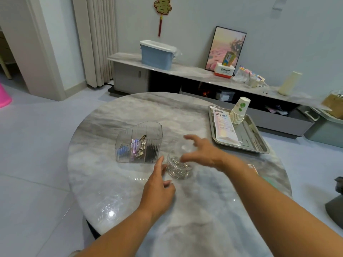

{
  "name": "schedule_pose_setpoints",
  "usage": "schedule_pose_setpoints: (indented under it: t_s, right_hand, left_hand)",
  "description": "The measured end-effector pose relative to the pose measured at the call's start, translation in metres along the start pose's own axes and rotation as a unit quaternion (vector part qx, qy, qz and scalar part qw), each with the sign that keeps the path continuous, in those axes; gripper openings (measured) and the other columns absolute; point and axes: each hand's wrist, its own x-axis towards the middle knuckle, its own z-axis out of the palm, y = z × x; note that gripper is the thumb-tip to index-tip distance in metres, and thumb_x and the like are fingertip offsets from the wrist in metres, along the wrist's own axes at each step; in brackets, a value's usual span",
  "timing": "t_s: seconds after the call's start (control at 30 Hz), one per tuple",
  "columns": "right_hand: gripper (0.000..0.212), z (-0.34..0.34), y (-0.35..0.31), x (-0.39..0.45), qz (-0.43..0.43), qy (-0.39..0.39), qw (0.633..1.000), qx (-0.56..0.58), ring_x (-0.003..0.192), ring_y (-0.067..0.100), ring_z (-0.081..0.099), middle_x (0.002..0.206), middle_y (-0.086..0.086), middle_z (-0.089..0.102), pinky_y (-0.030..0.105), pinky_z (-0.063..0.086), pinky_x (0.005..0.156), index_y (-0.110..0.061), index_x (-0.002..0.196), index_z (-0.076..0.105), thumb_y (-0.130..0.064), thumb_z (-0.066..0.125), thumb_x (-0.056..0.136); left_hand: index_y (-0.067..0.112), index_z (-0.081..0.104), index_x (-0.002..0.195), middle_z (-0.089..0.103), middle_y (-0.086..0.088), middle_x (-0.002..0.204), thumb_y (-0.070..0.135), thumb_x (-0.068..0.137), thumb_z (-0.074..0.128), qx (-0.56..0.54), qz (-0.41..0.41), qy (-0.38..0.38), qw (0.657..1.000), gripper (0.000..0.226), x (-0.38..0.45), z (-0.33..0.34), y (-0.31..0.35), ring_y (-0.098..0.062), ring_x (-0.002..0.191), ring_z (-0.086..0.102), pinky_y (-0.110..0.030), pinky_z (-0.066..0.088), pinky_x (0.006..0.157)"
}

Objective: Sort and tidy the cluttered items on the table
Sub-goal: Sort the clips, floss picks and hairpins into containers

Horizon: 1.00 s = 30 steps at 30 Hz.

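A small round clear tub (179, 170) full of silver paper clips stands on the round marble table (130, 112). My right hand (202, 152) hovers just above it, motion-blurred, its fingers and thumb curved round a clear round lid (181, 146). My left hand (157, 188) lies on the table left of the tub, its index finger stretched out to the tub's side, and it holds nothing. A clear ribbed organizer (139, 142) with binder clips and coloured clips in its compartments stands just left of the tub.
A steel tray (259, 143) at the right of the table holds a white packet (223, 127) and a stack of paper cups (239, 112). A small card (251, 166) lies behind my right forearm. A low cabinet with boxes runs along the far wall.
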Motion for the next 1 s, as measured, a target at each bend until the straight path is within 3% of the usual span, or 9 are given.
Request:
schedule_pose_setpoints:
  t_s: [0.07, 0.17, 0.33, 0.47, 0.6, 0.7, 0.8, 0.93, 1.0]
  right_hand:
    - [0.097, 0.019, -0.010, 0.001, 0.008, -0.035, 0.993, -0.112, 0.136, 0.035, 0.043, 0.154, 0.006, 0.023, 0.047, 0.042, 0.111, -0.045, 0.152, 0.031, -0.055, 0.083, 0.070]
    - [0.099, 0.047, -0.018, 0.002, 0.008, 0.028, 0.987, -0.159, 0.133, 0.039, 0.041, 0.149, 0.005, 0.025, 0.050, 0.041, 0.108, -0.041, 0.147, 0.030, -0.072, 0.077, 0.066]
    - [0.083, 0.059, -0.007, 0.001, -0.018, 0.126, 0.978, -0.166, 0.124, 0.043, 0.046, 0.146, 0.005, 0.026, 0.048, 0.045, 0.102, -0.030, 0.146, 0.031, -0.065, 0.064, 0.078]
    - [0.089, 0.057, 0.003, 0.004, 0.000, 0.110, 0.970, -0.215, 0.131, 0.047, 0.042, 0.162, 0.006, 0.011, 0.050, 0.043, 0.103, -0.032, 0.153, 0.022, -0.070, 0.058, 0.081]
    - [0.094, 0.061, 0.002, 0.008, 0.013, 0.102, 0.970, -0.222, 0.129, 0.044, 0.043, 0.153, 0.011, 0.025, 0.046, 0.042, 0.103, -0.033, 0.153, 0.020, -0.069, 0.064, 0.078]
    - [0.091, 0.054, -0.002, 0.001, 0.009, 0.116, 0.985, -0.127, 0.128, 0.036, 0.050, 0.147, 0.006, 0.033, 0.045, 0.045, 0.105, -0.041, 0.150, 0.026, -0.071, 0.066, 0.073]
    - [0.090, 0.040, -0.012, -0.017, -0.047, 0.126, 0.991, -0.027, 0.134, 0.023, 0.050, 0.149, 0.001, 0.034, 0.040, 0.043, 0.108, -0.050, 0.150, 0.026, -0.073, 0.067, 0.073]
    - [0.084, 0.023, -0.027, -0.045, -0.118, 0.075, 0.990, -0.002, 0.135, 0.018, 0.046, 0.147, -0.003, 0.035, 0.039, 0.043, 0.108, -0.058, 0.148, 0.025, -0.066, 0.071, 0.079]
    - [0.078, 0.017, -0.029, -0.057, -0.142, 0.064, 0.988, -0.004, 0.135, 0.014, 0.045, 0.145, -0.006, 0.035, 0.039, 0.043, 0.110, -0.061, 0.146, 0.026, -0.067, 0.068, 0.082]
  left_hand:
    - [0.041, 0.018, 0.157, 0.048, 0.017, 0.144, 0.005, 0.095, 0.058, 0.013, -0.003, -0.003, 1.000, 0.082, -0.001, -0.002, 0.002, 0.026, 0.096, 0.055, -0.003, 0.043, 0.083]
    - [0.044, 0.019, 0.156, 0.052, 0.012, 0.142, 0.006, 0.097, 0.053, 0.024, -0.013, 0.000, 1.000, 0.078, 0.001, -0.004, 0.000, 0.003, 0.115, 0.059, -0.020, 0.045, 0.096]
    - [0.041, 0.020, 0.155, 0.048, 0.022, 0.140, 0.005, 0.098, 0.052, 0.021, -0.011, -0.020, 1.000, 0.075, 0.006, -0.005, -0.004, -0.006, 0.135, 0.048, -0.025, 0.037, 0.108]
    - [0.038, 0.022, 0.155, 0.049, 0.021, 0.142, 0.004, 0.098, 0.051, 0.029, -0.011, -0.024, 0.999, 0.073, 0.007, -0.003, -0.004, -0.002, 0.132, 0.048, -0.023, 0.035, 0.106]
    - [0.035, 0.025, 0.155, 0.054, 0.017, 0.141, 0.005, 0.100, 0.052, -0.017, -0.030, -0.019, 0.999, 0.068, 0.010, -0.005, -0.004, -0.004, 0.132, 0.049, -0.028, 0.035, 0.111]
    - [0.039, 0.038, 0.142, 0.061, 0.014, 0.131, 0.028, 0.101, 0.056, -0.109, -0.062, 0.015, 0.992, 0.046, 0.018, -0.006, -0.001, -0.005, 0.118, 0.061, -0.036, 0.043, 0.111]
    - [0.027, 0.055, 0.126, 0.063, -0.012, 0.131, 0.060, 0.094, 0.056, -0.315, -0.142, 0.009, 0.938, 0.046, 0.024, -0.010, 0.020, -0.014, 0.109, 0.064, -0.037, 0.049, 0.100]
    - [0.024, 0.061, 0.136, 0.064, -0.016, 0.134, 0.076, 0.089, 0.040, -0.496, -0.192, -0.110, 0.840, 0.073, 0.016, -0.008, 0.064, -0.036, 0.125, 0.061, -0.056, 0.046, 0.106]
    - [0.016, 0.063, 0.134, 0.066, -0.017, 0.131, 0.077, 0.089, 0.040, -0.527, -0.226, -0.131, 0.809, 0.079, 0.013, -0.005, 0.077, -0.034, 0.121, 0.063, -0.051, 0.048, 0.105]
